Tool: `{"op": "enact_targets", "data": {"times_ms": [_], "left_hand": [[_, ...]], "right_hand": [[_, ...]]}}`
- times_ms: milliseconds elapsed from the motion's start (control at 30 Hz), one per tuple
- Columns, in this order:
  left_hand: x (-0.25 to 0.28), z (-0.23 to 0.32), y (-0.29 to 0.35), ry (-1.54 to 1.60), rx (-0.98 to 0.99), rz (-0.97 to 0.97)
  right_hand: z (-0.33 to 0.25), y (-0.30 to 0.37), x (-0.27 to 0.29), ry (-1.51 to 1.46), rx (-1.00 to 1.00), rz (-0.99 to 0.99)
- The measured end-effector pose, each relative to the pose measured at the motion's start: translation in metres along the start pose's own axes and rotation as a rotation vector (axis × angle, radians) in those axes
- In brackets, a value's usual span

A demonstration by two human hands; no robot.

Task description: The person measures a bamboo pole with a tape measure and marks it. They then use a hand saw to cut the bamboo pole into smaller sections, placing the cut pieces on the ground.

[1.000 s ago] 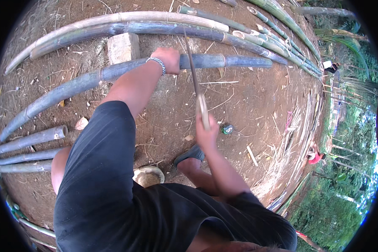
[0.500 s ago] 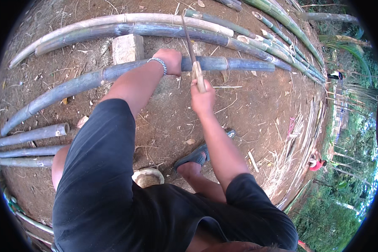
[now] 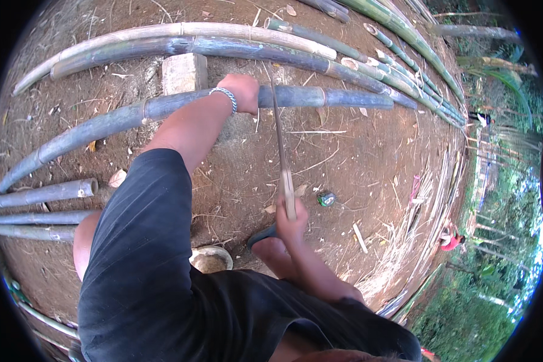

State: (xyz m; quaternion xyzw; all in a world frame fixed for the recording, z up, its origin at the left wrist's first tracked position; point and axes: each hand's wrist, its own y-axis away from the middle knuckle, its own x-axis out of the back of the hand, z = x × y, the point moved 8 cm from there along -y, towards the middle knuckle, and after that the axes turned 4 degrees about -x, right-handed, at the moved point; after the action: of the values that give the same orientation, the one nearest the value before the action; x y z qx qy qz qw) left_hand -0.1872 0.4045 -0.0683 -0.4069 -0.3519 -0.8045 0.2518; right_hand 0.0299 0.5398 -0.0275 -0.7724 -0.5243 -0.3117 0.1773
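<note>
A long grey-green bamboo pole lies crosswise in front of me. My left hand, wearing a braided bracelet, is closed over it and presses it down. Just right of that hand, the thin blade of a handsaw rests across the pole. Its pale wooden handle is wrapped by my right hand, low and close to my body. A square concrete block stands directly behind the pole, left of my left hand.
Beyond lie more bamboo poles, with several cut lengths at the left. A small dark tape measure is on the dirt near my foot. Split strips are heaped at right, where a person in red appears far off.
My right hand has pulled the saw back toward my body, exposing more of the blade. The left hand stays on the pole.
</note>
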Motion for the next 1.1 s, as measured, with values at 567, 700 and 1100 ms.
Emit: {"op": "enact_targets", "data": {"times_ms": [567, 700, 1100], "left_hand": [[-0.001, 0.024, -0.013, -0.004, -0.037, 0.017], [-0.003, 0.003, -0.002, -0.028, -0.019, -0.035], [-0.004, -0.002, 0.004, -0.016, -0.025, 0.018]], "right_hand": [[-0.013, -0.071, 0.001, -0.107, -0.131, 0.015], [0.018, 0.039, 0.011, -0.017, 0.036, 0.084], [0.017, 0.096, 0.029, -0.044, 0.012, 0.056]]}}
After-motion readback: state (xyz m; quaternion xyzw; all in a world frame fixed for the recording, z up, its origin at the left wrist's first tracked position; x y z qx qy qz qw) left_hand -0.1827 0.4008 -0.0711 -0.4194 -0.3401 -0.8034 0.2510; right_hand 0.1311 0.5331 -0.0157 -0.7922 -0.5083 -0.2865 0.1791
